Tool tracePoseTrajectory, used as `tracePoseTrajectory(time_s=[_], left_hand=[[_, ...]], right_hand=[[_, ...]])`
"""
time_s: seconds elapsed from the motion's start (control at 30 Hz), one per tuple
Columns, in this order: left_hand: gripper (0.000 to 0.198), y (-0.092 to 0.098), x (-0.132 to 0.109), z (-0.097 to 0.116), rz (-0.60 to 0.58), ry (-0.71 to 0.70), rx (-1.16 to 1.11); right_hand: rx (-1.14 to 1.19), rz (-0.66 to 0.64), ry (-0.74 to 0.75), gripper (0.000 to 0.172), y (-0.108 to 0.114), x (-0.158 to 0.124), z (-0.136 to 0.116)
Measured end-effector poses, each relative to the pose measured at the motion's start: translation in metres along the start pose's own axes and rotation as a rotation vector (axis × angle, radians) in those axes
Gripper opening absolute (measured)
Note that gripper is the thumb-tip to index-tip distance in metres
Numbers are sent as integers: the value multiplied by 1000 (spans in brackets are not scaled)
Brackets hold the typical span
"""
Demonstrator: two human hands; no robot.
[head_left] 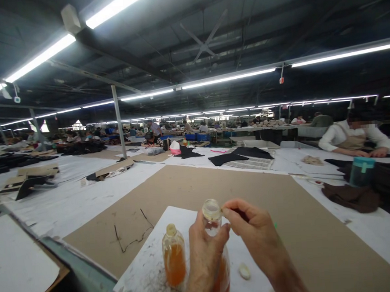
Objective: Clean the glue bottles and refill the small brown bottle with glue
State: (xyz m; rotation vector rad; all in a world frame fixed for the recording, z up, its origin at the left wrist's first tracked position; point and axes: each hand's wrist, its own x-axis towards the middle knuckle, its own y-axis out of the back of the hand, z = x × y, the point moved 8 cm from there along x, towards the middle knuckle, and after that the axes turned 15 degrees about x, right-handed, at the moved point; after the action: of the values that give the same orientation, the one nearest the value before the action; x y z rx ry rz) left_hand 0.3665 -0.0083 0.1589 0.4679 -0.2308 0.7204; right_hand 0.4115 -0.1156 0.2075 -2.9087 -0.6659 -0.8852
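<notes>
My left hand (205,242) is wrapped round the neck of a clear uncapped bottle (211,211) with orange liquid low in it. At the right side of its mouth, my right hand (248,224) has thumb and forefinger pinched together; anything between them is too small to name. A smaller clear bottle (174,257) of orange liquid stands upright to the left. Just right of the held bottle lies a small whitish round piece, perhaps a cap (244,271). Under all this is a white sheet (145,259) with dark smudges.
Brown board (191,186) covers the table. Black-framed eyeglasses (131,241) lie on it at left. Black cloth pieces (242,155) are farther back. A teal-lidded container (362,171) stands by brown fabric (350,197) at right, near a seated co-worker (353,136).
</notes>
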Motion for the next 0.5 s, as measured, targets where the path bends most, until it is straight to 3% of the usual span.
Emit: tracePoseTrajectory(time_s=[0.07,0.1,0.23,0.33,0.5], left_hand=[[11,0,0,1,-8,6,17],[11,0,1,2,-11,-3,16],[14,-2,4,-3,-14,1,39],[15,-1,4,-8,-1,33,81],[20,-5,3,-2,-47,-7,30]], right_hand=[[132,15,-70,23,5,-3,11],[121,42,-26,24,8,-5,11],[-197,288,386,25,26,-28,-13],[-263,457,453,25,40,-41,-21],[-29,143,242,16,15,-16,-3]])
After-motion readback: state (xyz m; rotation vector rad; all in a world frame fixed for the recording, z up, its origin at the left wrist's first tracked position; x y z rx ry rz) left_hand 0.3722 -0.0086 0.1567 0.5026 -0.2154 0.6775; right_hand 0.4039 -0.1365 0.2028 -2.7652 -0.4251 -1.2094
